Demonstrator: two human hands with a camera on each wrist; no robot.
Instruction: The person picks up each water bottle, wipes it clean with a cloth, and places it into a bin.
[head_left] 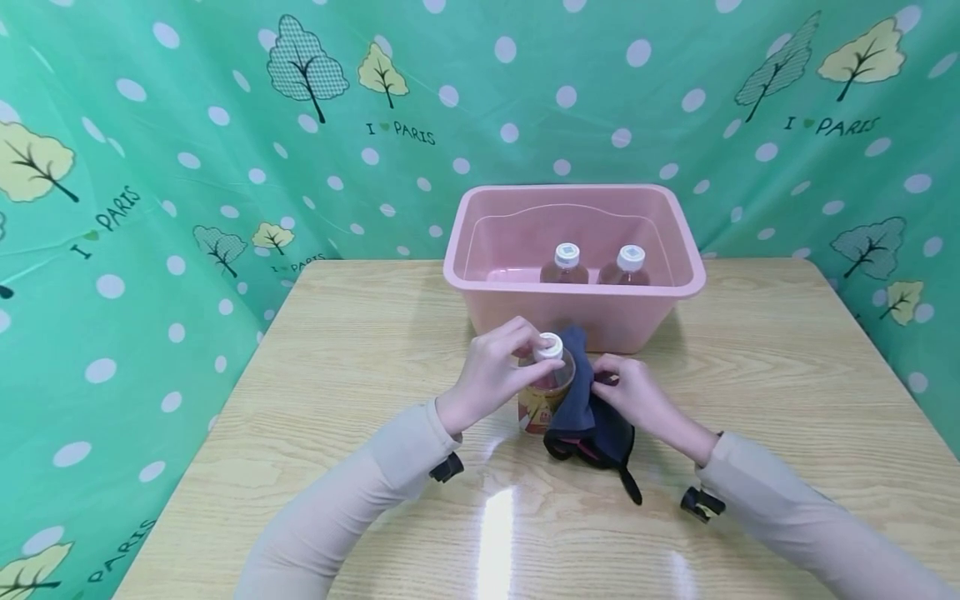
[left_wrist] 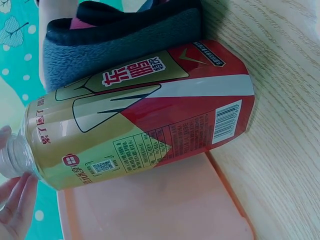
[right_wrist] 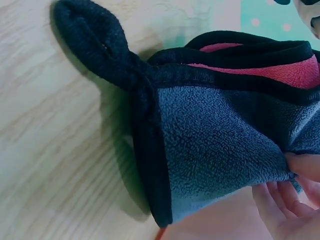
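A bottle (left_wrist: pixel 150 115) with a red and gold label and a white cap stands on the table in front of the pink bin. My left hand (head_left: pixel 498 367) grips it by the cap and neck. Against the bottle's right side is a folded cloth (head_left: pixel 576 400), blue-grey with black edging and a hanging loop. Pink shows inside its folds in the right wrist view. My right hand (head_left: pixel 633 392) pinches the cloth between thumb and fingers. Part of the bottle is hidden behind the cloth in the head view.
Behind the hands stands a pink bin (head_left: pixel 573 289) holding two white-capped bottles, one left (head_left: pixel 566 265) and one right (head_left: pixel 630 265). The wooden table (head_left: pixel 360 350) reaches back to a green curtain (head_left: pixel 480 125) with dots and trees.
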